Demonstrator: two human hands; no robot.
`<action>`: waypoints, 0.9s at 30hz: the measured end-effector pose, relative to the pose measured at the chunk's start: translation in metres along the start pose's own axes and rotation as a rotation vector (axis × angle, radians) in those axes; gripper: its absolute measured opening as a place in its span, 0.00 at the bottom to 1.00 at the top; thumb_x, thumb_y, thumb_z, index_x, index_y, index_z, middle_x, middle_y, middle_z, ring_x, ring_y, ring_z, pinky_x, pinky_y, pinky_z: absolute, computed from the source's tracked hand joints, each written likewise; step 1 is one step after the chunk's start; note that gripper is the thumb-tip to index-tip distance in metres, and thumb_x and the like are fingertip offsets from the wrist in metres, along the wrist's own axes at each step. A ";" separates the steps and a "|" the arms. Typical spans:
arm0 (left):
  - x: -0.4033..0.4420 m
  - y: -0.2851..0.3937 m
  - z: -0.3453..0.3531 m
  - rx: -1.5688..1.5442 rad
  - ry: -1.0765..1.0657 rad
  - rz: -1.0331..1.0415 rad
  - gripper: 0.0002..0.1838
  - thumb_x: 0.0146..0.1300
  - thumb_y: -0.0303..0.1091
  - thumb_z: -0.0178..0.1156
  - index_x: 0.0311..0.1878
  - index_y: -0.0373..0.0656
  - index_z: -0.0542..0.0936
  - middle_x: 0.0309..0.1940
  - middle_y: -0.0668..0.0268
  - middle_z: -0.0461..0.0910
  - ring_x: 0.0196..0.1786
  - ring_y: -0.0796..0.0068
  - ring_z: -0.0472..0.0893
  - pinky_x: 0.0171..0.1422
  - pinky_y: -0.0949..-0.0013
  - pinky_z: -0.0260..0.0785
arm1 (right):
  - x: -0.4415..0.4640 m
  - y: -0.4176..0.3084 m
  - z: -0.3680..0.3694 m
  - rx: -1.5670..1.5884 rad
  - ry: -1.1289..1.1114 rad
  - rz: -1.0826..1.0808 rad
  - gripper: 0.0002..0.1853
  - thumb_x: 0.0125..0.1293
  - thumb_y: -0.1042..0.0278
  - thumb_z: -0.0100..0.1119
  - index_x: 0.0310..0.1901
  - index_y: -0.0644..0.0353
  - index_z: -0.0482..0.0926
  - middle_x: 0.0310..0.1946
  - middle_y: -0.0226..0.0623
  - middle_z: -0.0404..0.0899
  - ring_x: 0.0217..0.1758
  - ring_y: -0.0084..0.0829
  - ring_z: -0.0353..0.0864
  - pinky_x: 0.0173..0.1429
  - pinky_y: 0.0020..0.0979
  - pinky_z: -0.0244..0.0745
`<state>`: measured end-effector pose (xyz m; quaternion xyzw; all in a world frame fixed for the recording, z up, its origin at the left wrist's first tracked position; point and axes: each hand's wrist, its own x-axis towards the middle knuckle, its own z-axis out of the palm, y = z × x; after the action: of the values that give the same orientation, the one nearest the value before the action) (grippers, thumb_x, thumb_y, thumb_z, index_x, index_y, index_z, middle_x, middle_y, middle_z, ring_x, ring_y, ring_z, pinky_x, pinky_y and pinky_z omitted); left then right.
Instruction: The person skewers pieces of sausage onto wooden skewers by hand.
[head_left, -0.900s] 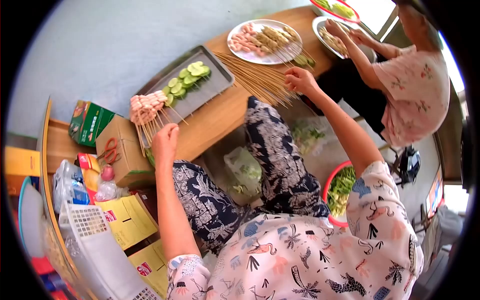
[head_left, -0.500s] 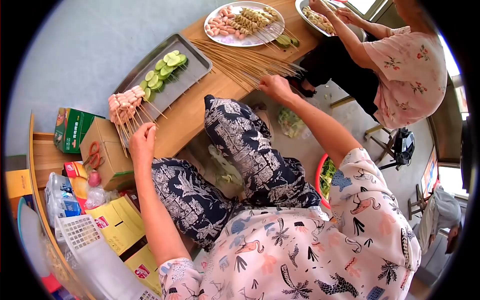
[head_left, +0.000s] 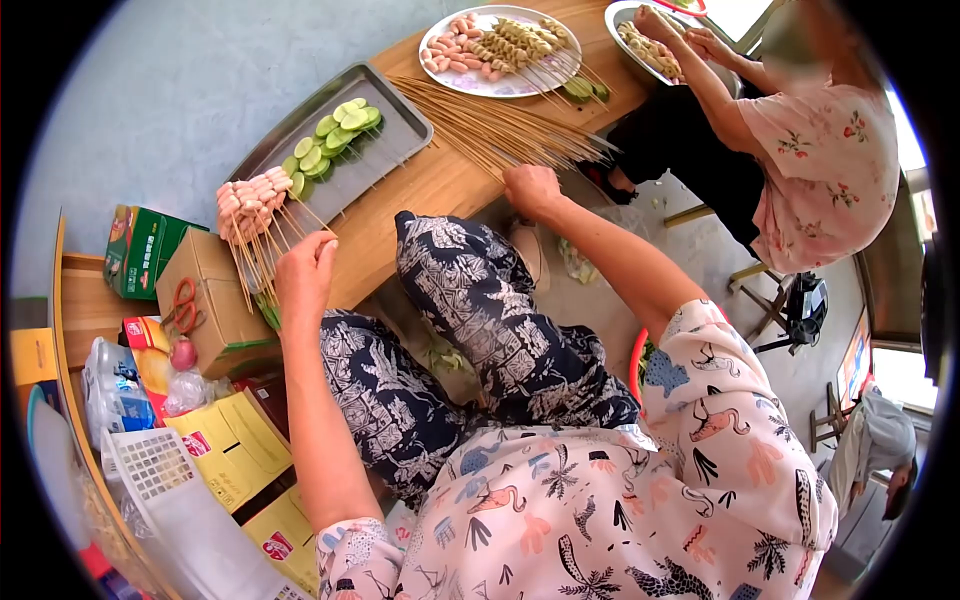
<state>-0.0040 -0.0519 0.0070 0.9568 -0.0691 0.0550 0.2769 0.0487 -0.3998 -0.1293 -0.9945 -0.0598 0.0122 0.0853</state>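
My left hand (head_left: 305, 272) is closed, thumb and fingers pressed together, at the table's near edge. It is beside the stick ends of the pink sausage skewers (head_left: 252, 203); whatever is between its fingers is hidden. My right hand (head_left: 532, 190) is also closed, at the near ends of a spread of bamboo skewers (head_left: 490, 125). I cannot see what its fingers hold. The sausage skewers rest at the left end of a grey metal tray (head_left: 400, 128). Beside them on the tray are skewered green slices (head_left: 335, 135).
A white oval plate (head_left: 440, 80) with sausages and skewered food is at the back. At right, another person (head_left: 820, 170) works over a metal bowl (head_left: 615, 15). A cardboard box (head_left: 215, 290), red-handled scissors (head_left: 184, 305) and a white basket (head_left: 150, 465) are at left.
My left hand has shifted slightly right, off the sausage skewers' sticks. My right hand has moved left and a little toward me. The view has shifted slightly.
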 end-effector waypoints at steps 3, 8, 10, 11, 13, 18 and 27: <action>0.003 -0.004 0.003 0.021 0.014 0.056 0.10 0.62 0.35 0.59 0.41 0.41 0.83 0.19 0.66 0.76 0.23 0.78 0.76 0.32 0.73 0.68 | -0.006 0.001 -0.013 0.241 0.061 0.019 0.08 0.59 0.69 0.52 0.30 0.59 0.82 0.27 0.43 0.83 0.28 0.40 0.83 0.32 0.36 0.76; 0.008 0.008 0.007 -0.237 0.027 0.035 0.10 0.65 0.35 0.58 0.42 0.39 0.83 0.23 0.69 0.80 0.22 0.84 0.73 0.27 0.77 0.65 | -0.027 -0.015 -0.070 2.022 -0.630 0.392 0.08 0.66 0.68 0.52 0.29 0.60 0.75 0.20 0.32 0.77 0.17 0.23 0.71 0.20 0.22 0.60; 0.014 0.018 0.010 -0.761 -0.104 -0.246 0.13 0.68 0.37 0.55 0.45 0.40 0.82 0.29 0.67 0.81 0.24 0.83 0.74 0.27 0.78 0.63 | -0.044 -0.034 -0.104 2.143 -0.588 0.307 0.07 0.64 0.70 0.53 0.29 0.61 0.74 0.19 0.34 0.77 0.16 0.25 0.70 0.20 0.23 0.61; 0.016 0.019 0.015 -0.875 -0.134 -0.260 0.15 0.70 0.40 0.54 0.52 0.41 0.79 0.36 0.66 0.82 0.24 0.87 0.71 0.25 0.84 0.58 | -0.049 -0.042 -0.117 2.117 -0.590 0.283 0.07 0.64 0.69 0.53 0.30 0.61 0.74 0.19 0.35 0.77 0.16 0.26 0.71 0.20 0.24 0.62; 0.020 0.041 0.018 -1.047 -0.136 -0.271 0.16 0.70 0.41 0.54 0.54 0.41 0.77 0.38 0.65 0.82 0.23 0.87 0.71 0.25 0.83 0.58 | -0.061 -0.061 -0.141 1.972 -0.580 0.172 0.07 0.62 0.68 0.55 0.29 0.61 0.76 0.19 0.35 0.77 0.16 0.26 0.72 0.20 0.24 0.63; 0.032 0.072 0.008 -1.506 -0.039 -0.254 0.19 0.70 0.42 0.54 0.57 0.40 0.74 0.42 0.59 0.81 0.21 0.84 0.68 0.22 0.81 0.56 | -0.070 -0.105 -0.165 1.519 -0.699 -0.054 0.05 0.64 0.68 0.55 0.32 0.57 0.77 0.21 0.29 0.77 0.20 0.19 0.73 0.24 0.19 0.68; 0.029 0.006 -0.005 -1.635 0.120 -0.257 0.12 0.71 0.38 0.53 0.49 0.41 0.76 0.27 0.68 0.76 0.19 0.84 0.66 0.21 0.80 0.56 | 0.008 -0.080 -0.143 0.970 -0.022 -0.373 0.10 0.65 0.64 0.57 0.39 0.62 0.78 0.28 0.42 0.80 0.32 0.35 0.80 0.39 0.33 0.76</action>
<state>0.0237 -0.0569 0.0184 0.4494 0.0373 0.0065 0.8925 0.0526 -0.3451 0.0251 -0.8128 -0.2244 0.0337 0.5365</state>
